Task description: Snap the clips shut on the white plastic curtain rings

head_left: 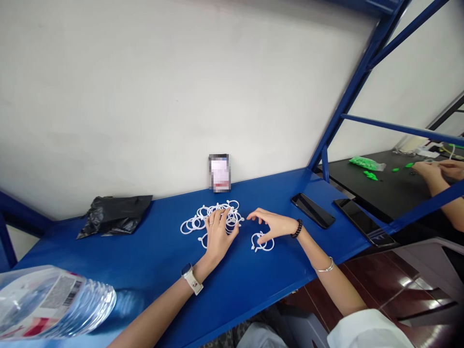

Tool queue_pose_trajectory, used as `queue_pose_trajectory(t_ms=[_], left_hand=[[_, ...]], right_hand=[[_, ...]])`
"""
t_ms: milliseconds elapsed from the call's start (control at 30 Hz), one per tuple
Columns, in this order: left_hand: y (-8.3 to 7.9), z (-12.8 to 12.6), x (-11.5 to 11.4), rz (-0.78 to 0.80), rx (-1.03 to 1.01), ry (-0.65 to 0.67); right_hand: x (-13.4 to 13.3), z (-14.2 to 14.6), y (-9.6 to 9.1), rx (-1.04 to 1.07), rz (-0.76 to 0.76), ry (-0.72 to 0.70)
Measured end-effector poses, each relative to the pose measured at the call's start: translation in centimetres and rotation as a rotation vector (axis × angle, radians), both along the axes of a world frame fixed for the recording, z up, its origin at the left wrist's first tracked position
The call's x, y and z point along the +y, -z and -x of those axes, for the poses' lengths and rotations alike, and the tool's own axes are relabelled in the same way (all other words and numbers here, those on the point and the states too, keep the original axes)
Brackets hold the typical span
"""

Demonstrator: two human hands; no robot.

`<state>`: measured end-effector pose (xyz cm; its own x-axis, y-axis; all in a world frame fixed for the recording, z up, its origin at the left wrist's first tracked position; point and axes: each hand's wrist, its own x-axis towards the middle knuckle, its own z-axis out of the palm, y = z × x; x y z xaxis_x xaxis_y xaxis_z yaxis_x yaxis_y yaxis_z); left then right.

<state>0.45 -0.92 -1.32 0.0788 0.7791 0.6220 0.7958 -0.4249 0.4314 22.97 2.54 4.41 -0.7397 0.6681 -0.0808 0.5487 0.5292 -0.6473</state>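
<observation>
A loose pile of thin white loops with small knobs at their ends (188, 225) lies on the blue table (174, 266). My left hand (218, 234) rests over the right part of this pile, its fingers stretched forward and the thumb apart. Its fingertips hide some loops, so contact with them cannot be made out. To the right, my right hand (277, 225) hovers with curved, spread fingers and nothing visible between them. Beneath its thumb lies a small separate group of the same white loops (267, 245).
A phone-like device (220, 173) leans against the wall. Two dark phones (313, 210) (362, 222) lie at right. A black plastic bag (116, 216) and a large clear bottle (54, 304) are at left. Beyond the blue frame (348, 92), another person's hands (431, 171) work near green pieces (364, 164).
</observation>
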Motion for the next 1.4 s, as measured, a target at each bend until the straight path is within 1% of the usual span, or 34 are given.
queue_pose_trajectory(t_ms=[33, 100, 200, 267, 333, 467, 533, 633, 867, 933, 1000, 1067, 1100, 1200, 1267, 1400], left_hand=[[0.1, 0.0, 0.0, 0.001, 0.003, -0.016], [0.2, -0.1, 0.1, 0.015, 0.008, -0.043], [0.2, -0.1, 0.1, 0.051, 0.01, -0.053], [0.1, -0.1, 0.1, 0.064, 0.011, -0.031], [0.0, -0.1, 0.0, 0.053, 0.014, 0.002], [-0.3, -0.2, -0.3, 0.008, 0.025, 0.073], [-0.5, -0.2, -0.4, 0.001, 0.035, 0.112], [-0.6, -0.2, -0.4, 0.004, 0.039, 0.16], [-0.5, -0.3, -0.4, -0.031, 0.028, 0.212], [-0.5, -0.3, -0.4, -0.043, 0.023, 0.221], [-0.5, -0.3, -0.4, -0.052, 0.019, 0.225], [-0.4, -0.3, -0.4, -0.052, 0.016, 0.238], [-0.4, -0.2, -0.4, -0.05, 0.016, 0.25], [-0.5, -0.2, -0.4, -0.044, 0.023, 0.291], [-0.6, -0.1, -0.5, -0.035, 0.032, 0.311], [-0.5, -0.2, -0.4, -0.013, 0.034, 0.33]], right_hand=[[0.0, -0.3, 0.0, -0.053, 0.03, -0.036], [0.0, -0.3, 0.1, -0.121, 0.045, -0.09], [-0.2, 0.3, 0.4, -0.156, 0.01, -0.139], [-0.3, 0.8, 0.6, -0.145, -0.024, -0.142], [-0.3, 1.2, 0.7, -0.117, -0.073, -0.107], [0.0, 1.2, 0.9, -0.035, -0.173, 0.058], [0.2, 1.1, 1.0, 0.004, -0.199, 0.105], [0.3, 1.0, 1.3, -0.008, -0.24, 0.127], [0.4, 1.5, 1.7, -0.118, -0.337, 0.149], [0.3, 1.6, 1.6, -0.082, -0.353, 0.155], [0.2, 1.8, 1.3, 0.022, -0.359, 0.167], [0.0, 2.1, 1.0, 0.18, -0.331, 0.193], [-0.1, 2.3, 0.9, 0.269, -0.292, 0.214], [-0.4, 2.9, 0.7, 0.527, -0.087, 0.294], [-0.6, 3.4, 1.0, 0.682, 0.065, 0.34], [-0.9, 4.6, 2.0, 0.889, 0.293, 0.396]])
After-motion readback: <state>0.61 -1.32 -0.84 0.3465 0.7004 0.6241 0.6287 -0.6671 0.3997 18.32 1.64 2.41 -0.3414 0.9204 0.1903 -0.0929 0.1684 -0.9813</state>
